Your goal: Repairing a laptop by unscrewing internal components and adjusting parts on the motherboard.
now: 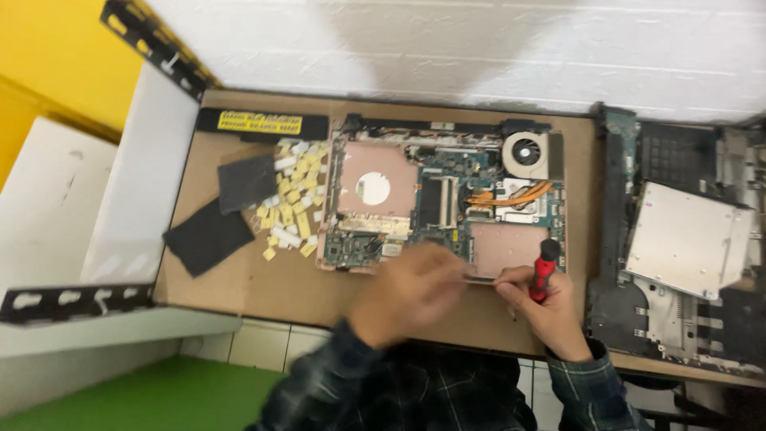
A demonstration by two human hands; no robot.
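**Two hands at the front edge of an opened laptop**

A stripped laptop base [443, 203], its circuit board bare, lies on a brown counter [255, 287] against a white brick wall [479, 48]. A round fan [527, 152] sits at its back right corner, with copper pipes [511, 195] running just below it.

The right hand [542, 307] rests at the front right corner of the laptop base. Its fingers are clamped around a screwdriver [545, 267] with a red and black handle, which stands nearly upright over the pinkish plate there. The tip is hidden behind the hand.

The left hand [407, 291] is blurred and sits over the front edge of the laptop base, just beside the right hand. Whether its fingers are together or apart cannot be told, nor whether they hold anything.

To the left of the laptop base lies a heap of small yellow and white keys [291, 199], next to two dark foam pads [227, 211]. Well to the right, a dark laptop shell [678, 239] carries a flat silver drive [686, 239].
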